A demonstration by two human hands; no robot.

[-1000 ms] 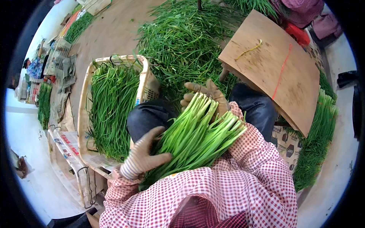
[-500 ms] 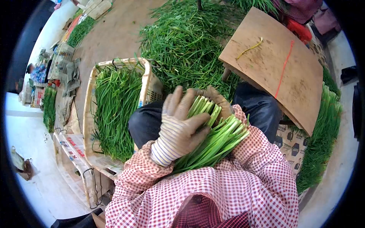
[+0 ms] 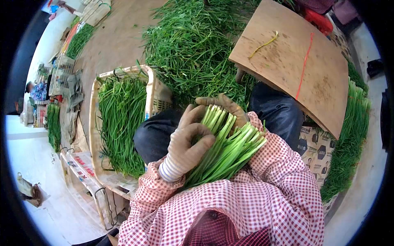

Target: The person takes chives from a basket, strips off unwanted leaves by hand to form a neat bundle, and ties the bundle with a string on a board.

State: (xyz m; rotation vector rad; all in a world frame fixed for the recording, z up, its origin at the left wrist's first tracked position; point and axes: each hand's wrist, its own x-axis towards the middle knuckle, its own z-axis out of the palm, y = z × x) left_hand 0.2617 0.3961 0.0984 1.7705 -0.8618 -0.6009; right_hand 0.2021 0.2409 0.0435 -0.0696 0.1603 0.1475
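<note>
A thick bunch of garlic chives (image 3: pixel 230 149) lies across my lap, its pale cut ends pointing up and to the right. My right hand (image 3: pixel 230 107), in a brown-coated glove, curves around the far side of the bunch near the stem ends; the bunch hides part of it. At the near left edge is my left hand (image 3: pixel 189 141), gloved with a striped cuff. Its fingers are curled against the chives, thumb and forefinger close together. The leaf ends run down toward my checked jacket (image 3: pixel 246 205).
To the left stands a plastic crate (image 3: pixel 93 135) full of chives. Ahead, a heap of loose green leaves (image 3: pixel 193 53) covers the floor. A brown board (image 3: pixel 287 65) at the right bears a red tie (image 3: pixel 305 65) and a yellow strand (image 3: pixel 262 44). More chives (image 3: pixel 349 151) line the right wall.
My left hand's spread fingers have curled in, and the hand has shifted slightly left and down. My right hand stays behind the bunch. The whole view has shifted a little.
</note>
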